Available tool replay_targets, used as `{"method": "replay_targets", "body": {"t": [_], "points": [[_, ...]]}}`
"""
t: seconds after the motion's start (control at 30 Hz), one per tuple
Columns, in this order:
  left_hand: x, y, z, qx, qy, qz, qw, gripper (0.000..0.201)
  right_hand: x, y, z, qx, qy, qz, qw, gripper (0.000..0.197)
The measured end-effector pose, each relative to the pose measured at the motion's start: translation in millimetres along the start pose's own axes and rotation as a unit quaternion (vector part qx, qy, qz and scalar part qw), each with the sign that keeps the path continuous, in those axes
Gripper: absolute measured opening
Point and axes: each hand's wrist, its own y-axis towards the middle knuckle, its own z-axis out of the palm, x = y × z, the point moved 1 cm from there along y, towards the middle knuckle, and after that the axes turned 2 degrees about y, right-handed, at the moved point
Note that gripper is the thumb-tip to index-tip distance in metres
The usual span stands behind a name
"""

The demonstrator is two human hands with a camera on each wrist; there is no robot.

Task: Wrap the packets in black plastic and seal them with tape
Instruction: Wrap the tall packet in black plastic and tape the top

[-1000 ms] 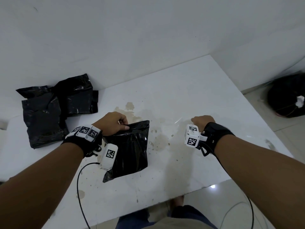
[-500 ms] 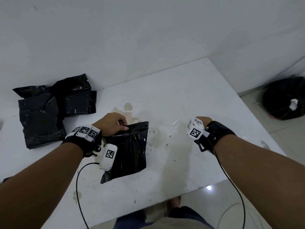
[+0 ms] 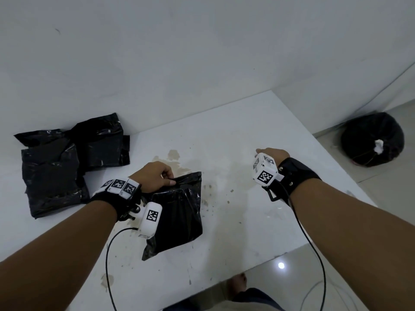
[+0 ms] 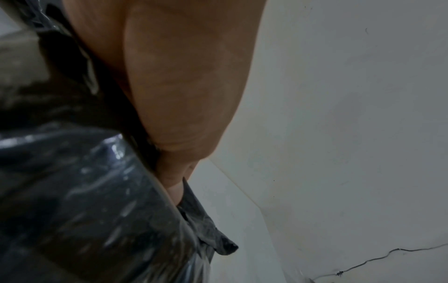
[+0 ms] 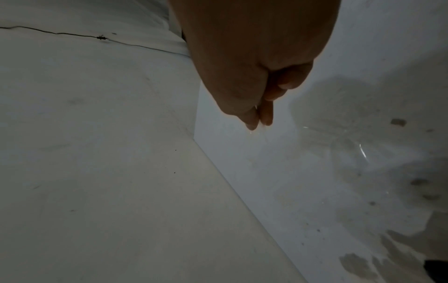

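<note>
White walls stand behind a white table, which has brown stains near the middle of the head view. At the left of that view, a pile of black wrapped packets is seen against the wall. At the far right, a round black bag is seen on the floor.

A black plastic packet is found low in the middle of the head view, lying on the table. Its top edge is pinched by the left hand, with the thumb laid over the fold. In the left wrist view, the shiny plastic is seen pressed under the fingers.

The right hand is held up over the table at the right of the middle, well apart from the packet. In the right wrist view, its fingertips are pressed together. A thin clear strip, likely tape, seems to hang from them, but it is too faint to be sure.

The plastic looks soft, thin and slippery, so it can be crushed or torn if pulled hard. The packet looks light and a bit floppy. It is best held at the folded top edge, where the layers are thick. The fold should be kept flat while tape is pressed on, or it may spring open.
</note>
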Motion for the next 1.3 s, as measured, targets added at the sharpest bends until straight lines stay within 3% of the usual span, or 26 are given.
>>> {"method": "replay_targets", "body": {"t": [0.13,0.23,0.33,0.4,0.53,0.67,0.83,1.13,1.3], "points": [[2.3,-2.6,-3.1,-0.003,0.000,0.018,1.000,0.011,14.0,-5.4,-4.1,-0.034,-0.012,-0.012,0.999,0.036],[2.8,-2.3,-4.3,-0.005,0.003,0.028,1.000,0.010,17.7,-9.4,-5.4,-0.032,0.186,0.084,0.978,0.020],[3.4,-1.8,-3.2,-0.005,0.012,0.033,0.999,0.010,19.9,-19.6,-2.3,-0.063,0.221,0.098,0.968,0.016],[4.2,-1.5,-2.8,-0.009,0.014,0.033,0.999,0.011,19.1,-25.6,-1.9,-0.097,0.306,0.074,0.944,0.012],[9.3,-2.9,0.0,-0.017,0.019,0.035,0.999,0.012,36.7,-33.9,-7.4,-0.182,0.503,0.089,0.840,0.017],[18.4,-7.2,3.5,-0.027,-0.002,0.023,0.999,0.012,72.3,-48.3,-21.6,-0.173,0.510,-0.021,0.842,0.013],[33.5,-15.3,7.8,-0.041,-0.040,0.015,0.998,0.011,117.8,-60.7,-30.3,-0.108,0.468,-0.148,0.865,0.016],[82.5,-35.6,26.5,-0.054,-0.113,-0.043,0.991,0.014,199.5,-80.4,-11.4,-0.009,0.365,-0.269,0.891,0.016],[97.2,-34.1,42.4,-0.053,-0.142,-0.084,0.985,0.012,238.5,-89.3,3.1,0.031,0.327,-0.320,0.889,0.018]]}}
